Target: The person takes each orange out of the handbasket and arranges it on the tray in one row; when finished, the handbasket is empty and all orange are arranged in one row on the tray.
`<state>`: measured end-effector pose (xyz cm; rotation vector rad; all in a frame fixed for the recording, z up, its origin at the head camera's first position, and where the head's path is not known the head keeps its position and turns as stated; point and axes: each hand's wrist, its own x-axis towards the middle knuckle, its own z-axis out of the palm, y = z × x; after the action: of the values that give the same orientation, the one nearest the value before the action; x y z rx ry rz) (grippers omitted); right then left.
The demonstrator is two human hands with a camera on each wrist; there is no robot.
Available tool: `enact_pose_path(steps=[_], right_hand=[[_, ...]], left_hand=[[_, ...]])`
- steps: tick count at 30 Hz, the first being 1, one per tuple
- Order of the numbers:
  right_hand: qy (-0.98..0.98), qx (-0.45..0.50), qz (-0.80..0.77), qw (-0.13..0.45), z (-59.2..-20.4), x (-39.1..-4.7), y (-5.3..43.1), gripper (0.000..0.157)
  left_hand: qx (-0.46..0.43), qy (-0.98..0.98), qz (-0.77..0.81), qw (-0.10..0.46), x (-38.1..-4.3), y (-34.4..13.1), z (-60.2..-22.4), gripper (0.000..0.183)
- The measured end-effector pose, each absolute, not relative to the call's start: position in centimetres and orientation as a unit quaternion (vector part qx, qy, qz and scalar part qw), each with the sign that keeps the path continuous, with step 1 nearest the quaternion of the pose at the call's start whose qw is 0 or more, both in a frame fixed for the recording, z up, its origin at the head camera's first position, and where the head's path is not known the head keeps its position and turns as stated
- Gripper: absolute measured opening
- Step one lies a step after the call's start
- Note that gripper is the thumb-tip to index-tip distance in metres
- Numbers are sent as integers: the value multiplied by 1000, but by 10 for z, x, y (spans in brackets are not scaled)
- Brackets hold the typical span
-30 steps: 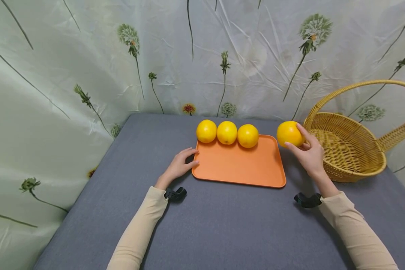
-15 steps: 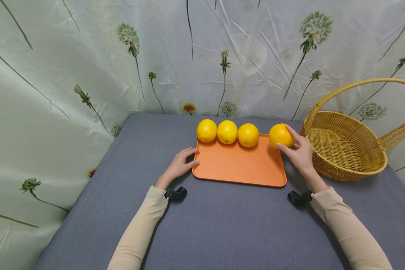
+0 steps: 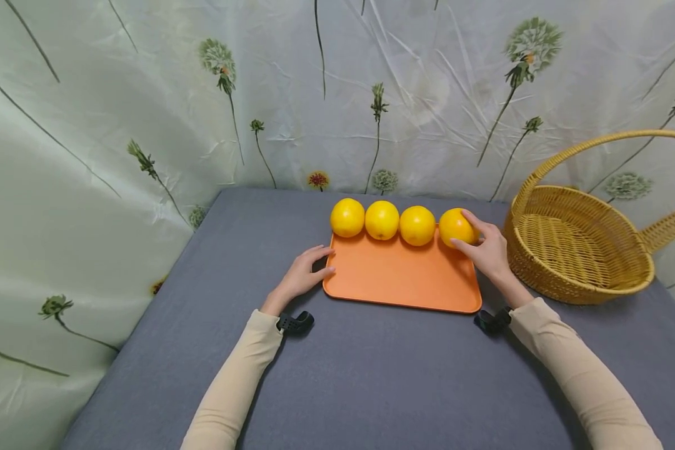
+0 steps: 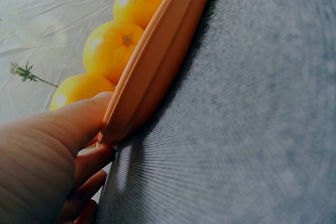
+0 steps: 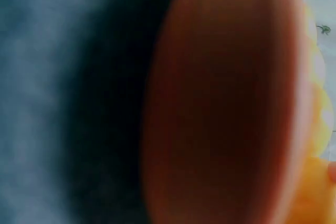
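Note:
A row of oranges, among them one orange, lies along the far side of the orange tray. My right hand holds the rightmost orange between thumb and fingers at the tray's far right corner, close to its neighbour. At the tray's left edge, my left hand grips the rim, its thumb against the rim in the left wrist view and the other fingers partly hidden. In the right wrist view, the blurred tray side fills the middle, with little of the held orange showing.
A wicker basket with a tall handle stands to the right of the tray, near my right hand. Grey cloth covers the table. Behind it hangs a pale curtain printed with flowers.
My right hand has carried its orange leftward from beside the basket to the right end of the row, over the tray's far corner. The left hand has stayed at the tray's edge.

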<state>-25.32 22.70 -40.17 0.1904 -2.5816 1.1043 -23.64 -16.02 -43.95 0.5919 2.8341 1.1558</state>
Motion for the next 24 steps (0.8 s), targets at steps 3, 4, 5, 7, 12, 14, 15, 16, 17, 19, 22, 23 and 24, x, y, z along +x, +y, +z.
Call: enact_pose_path(steps=[3, 4, 5, 7, 12, 14, 15, 16, 17, 19, 22, 23, 24], right_hand=[[-907, 70, 383, 161, -402, -256, 226, 65], [-907, 71, 383, 161, -402, -256, 226, 65], [-907, 70, 383, 160, -402, -257, 225, 65], [-908, 68, 382, 157, -402, -258, 225, 65], [-917, 61, 368, 140, -402, -259, 225, 65], [-923, 62, 354, 137, -402, -260, 225, 65], [-925, 65, 349, 137, -402, -260, 224, 65], [-926, 68, 344, 137, -402, -261, 224, 64], [-927, 71, 341, 136, -402, -261, 223, 64], [-928, 77, 340, 132, -401, -262, 222, 64], [-929, 84, 340, 118, -400, -260, 221, 64], [-931, 85, 338, 111, -399, -259, 222, 65], [-932, 88, 336, 104, -398, -259, 222, 66]], left_hand=[[190, 908, 373, 14, -236, -159, -439, 48], [190, 907, 375, 13, -236, -159, -439, 48], [190, 907, 376, 13, -237, -159, -439, 47], [190, 906, 377, 11, -237, -159, -438, 47], [192, 907, 374, 10, -236, -160, -437, 48], [192, 907, 376, 10, -236, -160, -437, 47], [192, 906, 377, 10, -236, -160, -437, 47], [191, 906, 377, 10, -236, -160, -437, 47], [191, 906, 378, 9, -236, -160, -437, 47], [189, 906, 378, 8, -236, -160, -438, 47], [189, 907, 377, 8, -236, -160, -438, 47], [189, 907, 377, 8, -236, -160, -438, 47], [189, 907, 376, 9, -236, -160, -438, 47]])
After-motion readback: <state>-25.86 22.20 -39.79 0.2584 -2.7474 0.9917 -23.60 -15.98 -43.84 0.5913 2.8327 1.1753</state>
